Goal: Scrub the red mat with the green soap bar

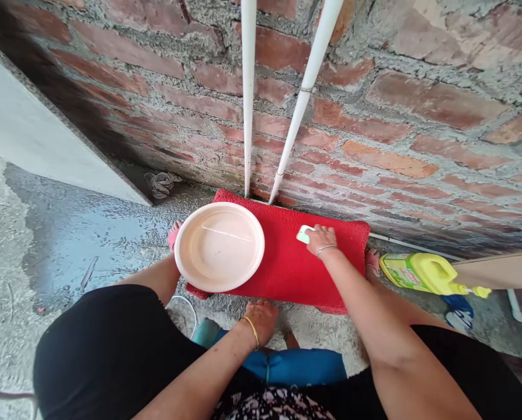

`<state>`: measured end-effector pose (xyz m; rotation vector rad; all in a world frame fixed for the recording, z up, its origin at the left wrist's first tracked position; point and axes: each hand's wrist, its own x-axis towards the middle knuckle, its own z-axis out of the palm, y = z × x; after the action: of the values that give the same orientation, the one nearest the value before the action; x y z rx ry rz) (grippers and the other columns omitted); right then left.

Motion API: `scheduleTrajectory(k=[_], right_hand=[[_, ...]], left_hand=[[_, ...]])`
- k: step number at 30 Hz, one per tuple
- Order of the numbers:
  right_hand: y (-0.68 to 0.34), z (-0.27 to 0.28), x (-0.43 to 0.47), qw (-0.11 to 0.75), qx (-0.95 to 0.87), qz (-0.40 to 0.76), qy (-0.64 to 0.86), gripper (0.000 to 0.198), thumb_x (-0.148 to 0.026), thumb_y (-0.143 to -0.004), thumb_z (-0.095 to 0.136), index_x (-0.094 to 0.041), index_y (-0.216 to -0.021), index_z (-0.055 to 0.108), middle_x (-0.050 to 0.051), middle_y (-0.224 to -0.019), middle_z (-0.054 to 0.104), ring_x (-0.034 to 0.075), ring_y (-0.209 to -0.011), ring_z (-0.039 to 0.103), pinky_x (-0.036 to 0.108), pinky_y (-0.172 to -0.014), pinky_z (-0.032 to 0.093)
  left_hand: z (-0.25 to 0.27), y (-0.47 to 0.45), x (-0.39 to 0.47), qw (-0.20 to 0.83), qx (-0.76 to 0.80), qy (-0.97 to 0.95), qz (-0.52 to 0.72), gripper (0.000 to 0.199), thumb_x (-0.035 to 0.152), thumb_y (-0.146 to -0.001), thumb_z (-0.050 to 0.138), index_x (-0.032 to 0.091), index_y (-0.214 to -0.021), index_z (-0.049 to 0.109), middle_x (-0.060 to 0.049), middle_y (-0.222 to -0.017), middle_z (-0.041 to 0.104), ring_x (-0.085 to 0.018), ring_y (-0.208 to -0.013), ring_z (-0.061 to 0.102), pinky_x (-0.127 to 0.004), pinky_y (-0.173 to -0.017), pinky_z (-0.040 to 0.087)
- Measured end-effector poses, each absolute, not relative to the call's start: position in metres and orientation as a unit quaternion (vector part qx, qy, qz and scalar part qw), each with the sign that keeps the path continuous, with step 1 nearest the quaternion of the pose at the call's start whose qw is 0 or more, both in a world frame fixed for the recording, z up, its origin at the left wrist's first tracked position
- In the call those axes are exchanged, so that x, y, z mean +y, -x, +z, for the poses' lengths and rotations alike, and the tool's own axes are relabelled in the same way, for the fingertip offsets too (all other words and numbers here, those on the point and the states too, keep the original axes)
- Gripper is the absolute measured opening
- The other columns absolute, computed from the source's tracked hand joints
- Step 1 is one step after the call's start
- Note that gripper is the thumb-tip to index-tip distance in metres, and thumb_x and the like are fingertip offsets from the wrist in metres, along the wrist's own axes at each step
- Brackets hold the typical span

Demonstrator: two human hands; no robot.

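A thick red cloth or mat (287, 274) is spread over a low, flat support in front of me. On its right half, my right hand (323, 238) is closed around a small pale green scrubber (303, 234) pressed against the cloth. My left hand (263, 322) is at the near edge of the cloth, its fingers bent over the edge and their tips partly hidden. A round, pale pink basin (219, 248) with some clear liquid in it sits on the cloth's left end.
A yellow jug-shaped bottle (423, 273) lies to the right. Two white pipes (249, 105) run down the brick wall (156, 76) behind. A slab (46, 122) leans at left above wet concrete (98, 227). Crumpled grey cloth or rope (161, 184) lies by the wall.
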<state>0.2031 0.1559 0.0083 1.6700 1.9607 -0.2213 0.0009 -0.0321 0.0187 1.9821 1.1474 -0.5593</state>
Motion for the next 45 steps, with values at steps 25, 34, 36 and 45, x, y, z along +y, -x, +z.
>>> scheduleTrajectory(k=[25,34,36,45], right_hand=[[-0.169,-0.002,0.181,0.208,0.752,-0.104,-0.617,0.041,-0.035,-0.077,0.053,-0.028,-0.117,0.058,0.012,-0.117,0.052,0.027,-0.106,0.047,0.039,-0.086,0.029],[-0.232,0.004,0.171,0.242,0.713,-0.105,-0.65,0.04,-0.029,-0.077,0.051,-0.028,-0.117,0.058,0.011,-0.115,0.053,0.026,-0.105,0.048,0.038,-0.085,0.029],[-0.254,0.006,0.173,0.257,0.678,-0.084,-0.683,0.04,-0.029,-0.077,0.051,-0.026,-0.116,0.058,0.013,-0.114,0.053,0.027,-0.105,0.048,0.039,-0.084,0.029],[-0.252,-0.001,0.191,0.247,0.68,-0.111,-0.681,0.042,-0.031,-0.078,0.052,-0.029,-0.12,0.055,0.011,-0.118,0.051,0.027,-0.107,0.047,0.039,-0.086,0.028]], left_hand=[[0.036,-0.001,-0.021,0.382,0.452,-0.772,-0.234,0.039,0.018,-0.08,0.036,0.019,-0.114,0.055,-0.016,-0.117,0.057,-0.03,-0.111,0.052,-0.049,-0.091,0.04],[0.033,-0.005,-0.024,0.37,0.447,-0.775,-0.248,0.038,0.019,-0.081,0.037,0.017,-0.115,0.054,-0.016,-0.119,0.056,-0.03,-0.113,0.051,-0.049,-0.095,0.038],[0.035,-0.005,-0.024,0.375,0.443,-0.774,-0.254,0.037,0.02,-0.08,0.039,0.017,-0.115,0.054,-0.015,-0.119,0.056,-0.03,-0.113,0.051,-0.049,-0.096,0.038],[0.032,-0.008,-0.023,0.374,0.447,-0.77,-0.259,0.039,0.018,-0.08,0.039,0.018,-0.117,0.053,-0.014,-0.12,0.055,-0.03,-0.114,0.05,-0.049,-0.098,0.035]])
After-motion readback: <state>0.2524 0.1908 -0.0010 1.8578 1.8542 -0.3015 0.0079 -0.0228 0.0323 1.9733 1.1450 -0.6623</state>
